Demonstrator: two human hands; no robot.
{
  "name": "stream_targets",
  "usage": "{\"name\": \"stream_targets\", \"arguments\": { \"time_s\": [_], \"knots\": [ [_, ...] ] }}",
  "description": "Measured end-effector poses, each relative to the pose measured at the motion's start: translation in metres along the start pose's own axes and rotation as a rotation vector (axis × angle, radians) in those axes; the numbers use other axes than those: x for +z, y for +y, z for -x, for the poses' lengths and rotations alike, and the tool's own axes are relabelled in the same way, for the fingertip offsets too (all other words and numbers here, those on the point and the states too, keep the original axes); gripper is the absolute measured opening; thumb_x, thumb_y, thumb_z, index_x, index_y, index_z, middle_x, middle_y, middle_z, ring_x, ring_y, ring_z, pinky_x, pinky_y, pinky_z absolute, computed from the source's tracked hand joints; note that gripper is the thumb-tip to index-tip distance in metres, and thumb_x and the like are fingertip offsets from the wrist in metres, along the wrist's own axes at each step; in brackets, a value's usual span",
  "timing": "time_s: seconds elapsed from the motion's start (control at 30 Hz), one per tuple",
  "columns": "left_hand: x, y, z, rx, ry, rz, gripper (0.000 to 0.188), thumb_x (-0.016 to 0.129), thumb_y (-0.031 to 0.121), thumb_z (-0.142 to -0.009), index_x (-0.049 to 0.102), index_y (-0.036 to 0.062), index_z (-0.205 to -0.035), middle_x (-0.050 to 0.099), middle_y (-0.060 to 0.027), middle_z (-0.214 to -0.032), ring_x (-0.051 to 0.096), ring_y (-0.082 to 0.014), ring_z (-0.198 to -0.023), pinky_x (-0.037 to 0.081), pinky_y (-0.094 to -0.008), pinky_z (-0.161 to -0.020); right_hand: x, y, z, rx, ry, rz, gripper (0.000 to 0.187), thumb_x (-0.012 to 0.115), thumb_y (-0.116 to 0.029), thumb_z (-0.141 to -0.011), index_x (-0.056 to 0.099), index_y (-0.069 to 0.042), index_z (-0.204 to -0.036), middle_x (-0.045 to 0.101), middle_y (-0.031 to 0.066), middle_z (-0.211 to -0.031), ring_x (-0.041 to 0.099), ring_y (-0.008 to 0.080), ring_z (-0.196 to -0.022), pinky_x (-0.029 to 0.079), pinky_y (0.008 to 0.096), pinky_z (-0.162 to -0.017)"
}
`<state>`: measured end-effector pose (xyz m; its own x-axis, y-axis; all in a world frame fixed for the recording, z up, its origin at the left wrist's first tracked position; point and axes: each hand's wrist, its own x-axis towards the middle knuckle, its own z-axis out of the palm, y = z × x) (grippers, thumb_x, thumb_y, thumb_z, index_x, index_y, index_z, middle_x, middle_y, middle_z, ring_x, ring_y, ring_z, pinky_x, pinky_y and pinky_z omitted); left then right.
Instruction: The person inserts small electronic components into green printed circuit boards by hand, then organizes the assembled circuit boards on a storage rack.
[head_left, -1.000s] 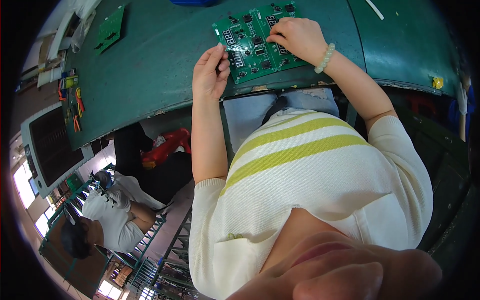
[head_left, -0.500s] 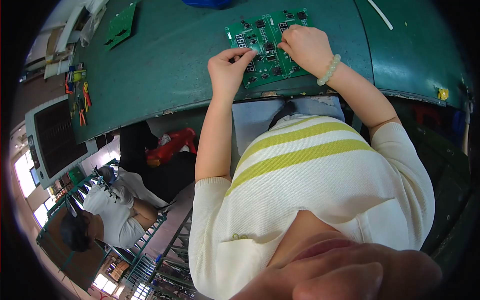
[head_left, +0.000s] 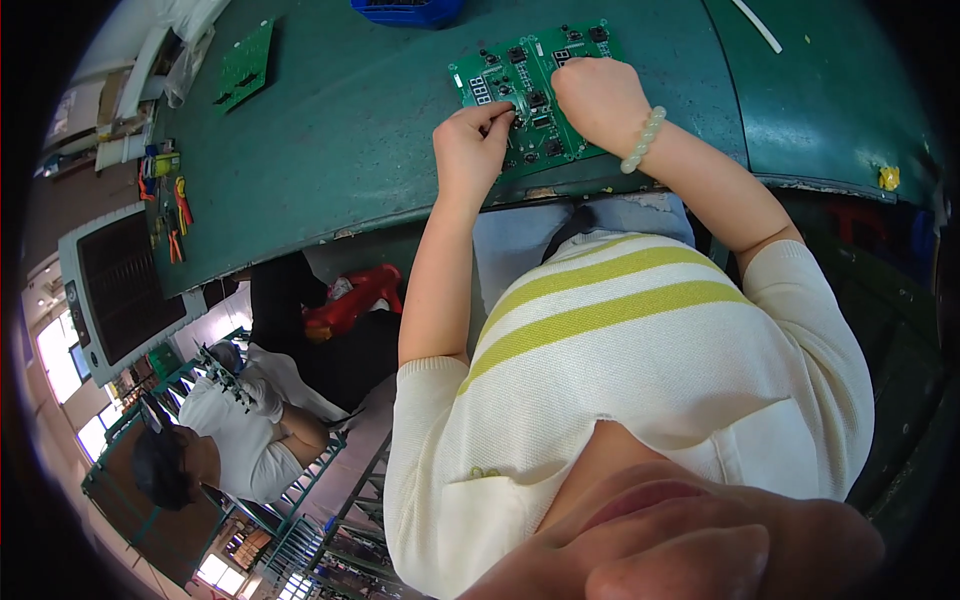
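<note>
A green circuit board (head_left: 536,118) with black components and small digit displays lies on the green worktable, made up of two similar halves side by side. My left hand (head_left: 470,150) is over its left half, thumb and forefinger pinched together at the surface; anything between the tips is too small to make out. Curled into a loose fist, my right hand (head_left: 602,105) rests over the right half. Its fingertips point down toward the board and are hidden behind the knuckles, so what they hold cannot be seen.
On the worktable (head_left: 330,130) are another green board (head_left: 246,65) at far left, a blue bin (head_left: 408,12) at the back, and pliers (head_left: 182,203) with other tools at the left edge. A white strip (head_left: 757,25) lies at back right. A co-worker (head_left: 235,440) sits at left.
My left hand has shifted slightly right along the board, its pinch staying closed. My right hand has moved a little left and its fingers have turned further under. More of the blue bin shows.
</note>
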<state>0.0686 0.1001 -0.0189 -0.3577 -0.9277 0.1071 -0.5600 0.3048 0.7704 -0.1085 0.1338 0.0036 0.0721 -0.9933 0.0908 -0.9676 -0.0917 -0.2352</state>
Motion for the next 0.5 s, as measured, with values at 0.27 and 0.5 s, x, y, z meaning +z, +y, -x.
{"name": "stream_targets", "arguments": {
  "time_s": [0.27, 0.5],
  "knots": [
    [-0.004, -0.004, -0.007, -0.137, -0.072, 0.080, 0.015, 0.070, 0.009, -0.070, 0.070, 0.0027, -0.084, 0.057, -0.0041, -0.057, 0.047, -0.0094, -0.050, 0.040, -0.0250, -0.050, -0.013, 0.056, 0.016, 0.377, -0.146, -1.812, 0.031, 0.042, -0.011, -0.091, 0.053, 0.002, -0.117, 0.045, -0.0007, -0.080, 0.035, 0.0051, -0.061, 0.030, 0.0169, -0.051],
    [-0.005, -0.005, -0.007, -0.169, -0.105, 0.197, 0.015, 0.070, 0.010, -0.072, 0.070, 0.0021, -0.086, 0.055, 0.0002, -0.058, 0.044, -0.0057, -0.052, 0.037, -0.0223, -0.049, -0.011, 0.068, 0.030, 0.434, -0.151, -1.895, 0.027, 0.054, -0.014, -0.089, 0.056, 0.002, -0.112, 0.054, 0.0029, -0.081, 0.048, 0.0037, -0.066, 0.036, 0.0143, -0.048]
  ]
}}
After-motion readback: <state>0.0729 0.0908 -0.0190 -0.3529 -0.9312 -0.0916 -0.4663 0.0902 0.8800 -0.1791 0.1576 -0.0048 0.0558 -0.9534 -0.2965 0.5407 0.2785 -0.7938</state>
